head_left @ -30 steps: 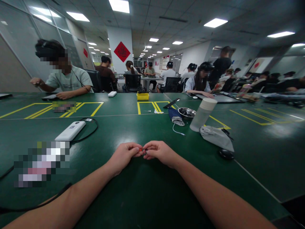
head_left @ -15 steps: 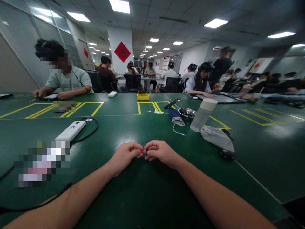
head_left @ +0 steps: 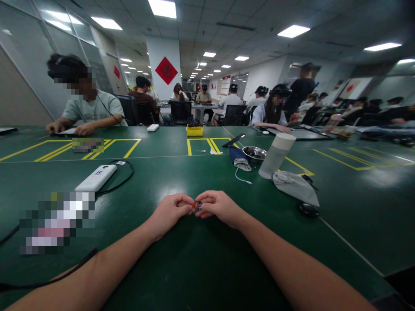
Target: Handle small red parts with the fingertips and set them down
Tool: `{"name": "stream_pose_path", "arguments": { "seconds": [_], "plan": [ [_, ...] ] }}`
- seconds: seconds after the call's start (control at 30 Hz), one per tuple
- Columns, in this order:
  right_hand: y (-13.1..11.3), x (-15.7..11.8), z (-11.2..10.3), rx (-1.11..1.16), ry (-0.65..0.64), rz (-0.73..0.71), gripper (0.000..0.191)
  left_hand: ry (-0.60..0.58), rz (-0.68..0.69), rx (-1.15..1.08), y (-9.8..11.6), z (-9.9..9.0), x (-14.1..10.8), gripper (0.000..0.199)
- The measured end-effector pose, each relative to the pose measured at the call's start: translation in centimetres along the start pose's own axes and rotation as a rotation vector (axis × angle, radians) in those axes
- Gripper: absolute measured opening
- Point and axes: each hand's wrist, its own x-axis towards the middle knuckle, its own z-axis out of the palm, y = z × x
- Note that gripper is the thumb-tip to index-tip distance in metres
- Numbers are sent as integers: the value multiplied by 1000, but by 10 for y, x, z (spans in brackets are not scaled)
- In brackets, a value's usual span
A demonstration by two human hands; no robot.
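My left hand (head_left: 170, 212) and my right hand (head_left: 220, 208) meet fingertip to fingertip just above the green tabletop (head_left: 194, 259). Between the thumb and fingers of the left is a small orange piece (head_left: 193, 206). The right pinches a tiny dark piece with a silvery part (head_left: 199, 205). Both pieces are mostly covered by my fingers and too small to name. They lie close together; whether they touch or are joined I cannot tell.
To the left lie a white power bank (head_left: 96, 178) with a black cable and a blurred-out item. On the right are a metal bowl (head_left: 254, 152), a frosted bottle (head_left: 277, 155), a grey pouch (head_left: 295, 186) and a black mouse (head_left: 308, 210). Other people sit across the table.
More of the dark, silvery piece shows between my right fingertips now. Both arms have stayed almost in place.
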Motion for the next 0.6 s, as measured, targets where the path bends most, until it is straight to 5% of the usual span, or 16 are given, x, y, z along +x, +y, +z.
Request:
{"name": "stream_pose_path", "arguments": {
  "seconds": [0.6],
  "plan": [
    [-2,0,0,50,47,0,19,-12,-21,-83,-2,-1,0,16]
  ]
}}
